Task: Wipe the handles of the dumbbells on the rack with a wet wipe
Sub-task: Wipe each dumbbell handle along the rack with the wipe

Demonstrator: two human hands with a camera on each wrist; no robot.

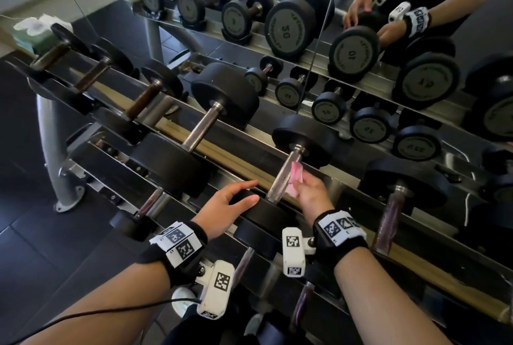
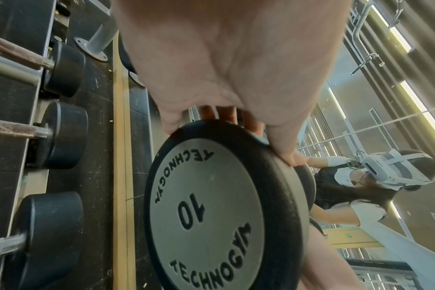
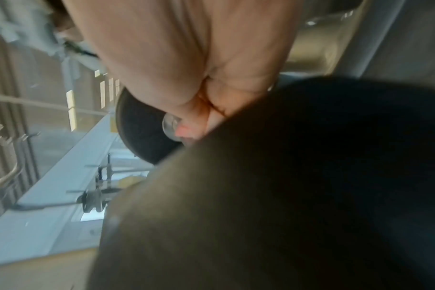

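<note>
Head view, rack: a long dark metal dumbbell rack (image 1: 244, 156) runs from the far left to the near right, and a row of dumbbells lies across its top rail.
Head view, dumbbell: the black round-ended dumbbell with a shiny metal handle (image 1: 284, 172) lies across the rack, its handle pointing away from the person, far end tipped a bit to the right.
Head view, wipe: the small pink wet wipe (image 1: 295, 178) is pressed on the right side of that handle.
Head view, right hand: the right hand (image 1: 311, 192) pinches the wipe with curled fingers.
Head view, left hand: the left hand (image 1: 230, 207) lies on the near black end of the dumbbell, fingers nearly straight.
Head view, box: a green tissue box (image 1: 36, 36) with white tissue poking out sits at the far left end of the rack.
Head view, mirror: a wall mirror (image 1: 388, 39) behind the rack shows the weights and both hands again.
Left wrist view, only here: the grey end plate (image 2: 206, 208) reads "10" and "TECHNOGYM"; the left hand's (image 2: 226, 64) fingertips wrap a little over the black rim.
Right wrist view, only here: blurry; the right hand (image 3: 186, 58) is bunched up beside a big dark round shape (image 3: 298, 186). The wipe cannot be made out.
</note>
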